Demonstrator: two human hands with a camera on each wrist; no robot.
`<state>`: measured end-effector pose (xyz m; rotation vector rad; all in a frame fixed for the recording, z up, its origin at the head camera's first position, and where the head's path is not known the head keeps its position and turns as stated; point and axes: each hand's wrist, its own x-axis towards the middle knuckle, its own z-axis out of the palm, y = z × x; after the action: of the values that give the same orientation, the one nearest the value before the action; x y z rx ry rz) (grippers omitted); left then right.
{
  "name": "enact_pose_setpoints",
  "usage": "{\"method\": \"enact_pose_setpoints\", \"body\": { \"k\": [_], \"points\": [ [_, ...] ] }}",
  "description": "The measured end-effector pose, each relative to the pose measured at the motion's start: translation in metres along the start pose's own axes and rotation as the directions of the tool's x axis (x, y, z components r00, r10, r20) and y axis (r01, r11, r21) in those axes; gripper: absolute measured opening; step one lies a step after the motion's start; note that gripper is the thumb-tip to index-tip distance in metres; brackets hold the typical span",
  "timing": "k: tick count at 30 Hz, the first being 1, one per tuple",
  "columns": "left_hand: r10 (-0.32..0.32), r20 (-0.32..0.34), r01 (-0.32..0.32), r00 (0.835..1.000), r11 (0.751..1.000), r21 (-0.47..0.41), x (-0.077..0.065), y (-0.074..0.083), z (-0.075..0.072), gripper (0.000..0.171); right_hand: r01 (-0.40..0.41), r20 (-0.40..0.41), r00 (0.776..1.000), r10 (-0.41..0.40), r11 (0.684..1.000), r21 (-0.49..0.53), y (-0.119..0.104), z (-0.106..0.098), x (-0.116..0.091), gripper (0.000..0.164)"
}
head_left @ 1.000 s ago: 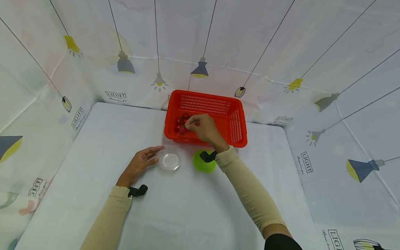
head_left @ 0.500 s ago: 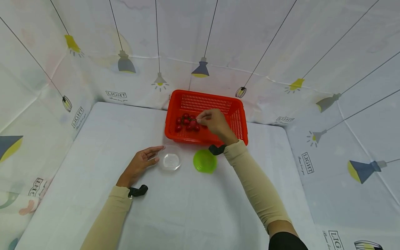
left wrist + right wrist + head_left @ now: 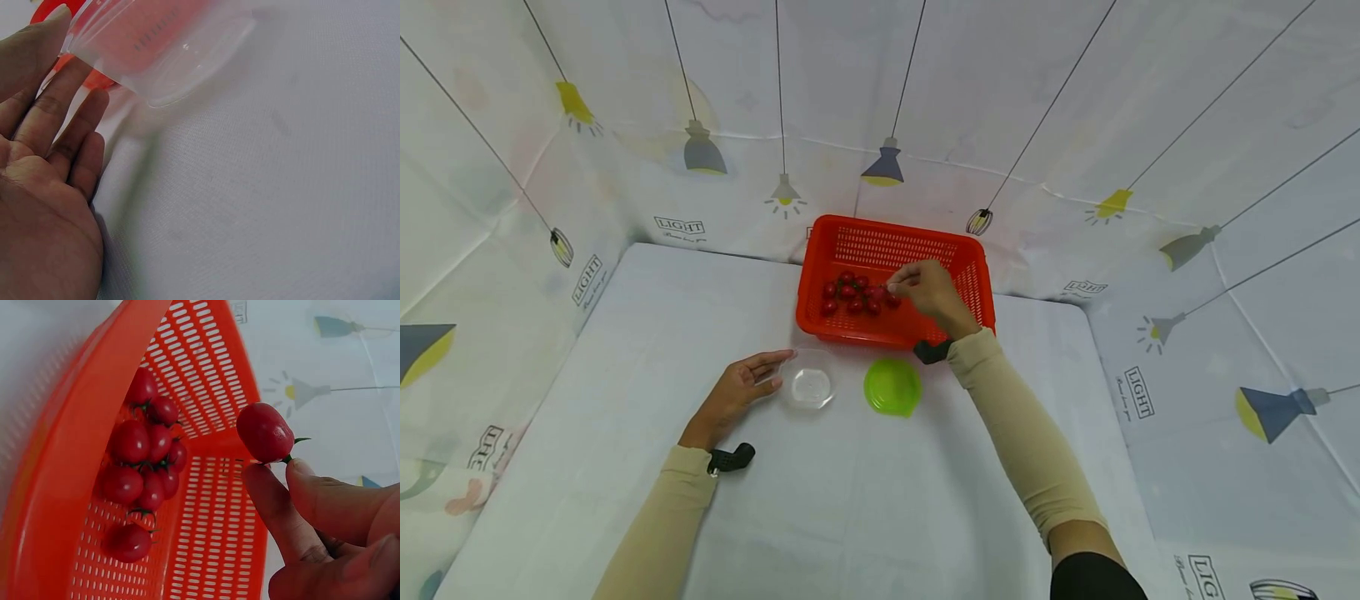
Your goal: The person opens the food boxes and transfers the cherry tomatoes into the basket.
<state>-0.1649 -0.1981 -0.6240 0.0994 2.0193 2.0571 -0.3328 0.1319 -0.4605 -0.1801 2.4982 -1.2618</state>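
My right hand (image 3: pixel 931 292) is over the red plastic basket (image 3: pixel 981 287). Its thumb and index finger pinch one cherry tomato (image 3: pixel 264 432) by the green stem, held up above the others in the right wrist view. Several more cherry tomatoes (image 3: pixel 130 442) lie on the basket floor, at its left side in the head view. On the table, my left hand (image 3: pixel 739 396) grips the left side of a small clear plastic container (image 3: pixel 810 385). In the left wrist view the thumb is at the container's (image 3: pixel 181 69) rim, with the other fingers extended below.
A round bright green lid (image 3: pixel 892 387) with a small tab lies right of the clear container, just in front of the basket. A white cloth covers the table (image 3: pixel 850 500). Behind it stand walls (image 3: pixel 715 200) of lamp-printed sheeting.
My right hand has drawn back from the tomatoes toward the right, lifting one by its stem and uncovering the others and the green lid. The left hand and container have stayed put.
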Motion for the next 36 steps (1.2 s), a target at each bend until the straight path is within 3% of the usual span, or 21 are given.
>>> {"method": "enact_pose_setpoints", "body": {
  "k": [12,26,36],
  "points": [
    [0.002,0.004,-0.002,1.000,1.000,-0.011,-0.001,0.000,-0.003,0.049,-0.068,0.029,0.997,0.069,0.997,-0.030,0.018,-0.011,0.024,0.010],
    [0.035,0.013,-0.034,0.999,0.999,-0.022,0.001,-0.006,-0.004,0.049,-0.127,0.045,0.990,0.135,0.982,-0.143,0.039,-0.023,0.046,0.015],
    [0.029,0.012,-0.029,1.000,0.999,-0.019,0.000,-0.002,-0.004,0.048,-0.202,0.018,0.977,0.212,0.951,-0.233,0.053,-0.032,0.070,0.011]
  ]
}}
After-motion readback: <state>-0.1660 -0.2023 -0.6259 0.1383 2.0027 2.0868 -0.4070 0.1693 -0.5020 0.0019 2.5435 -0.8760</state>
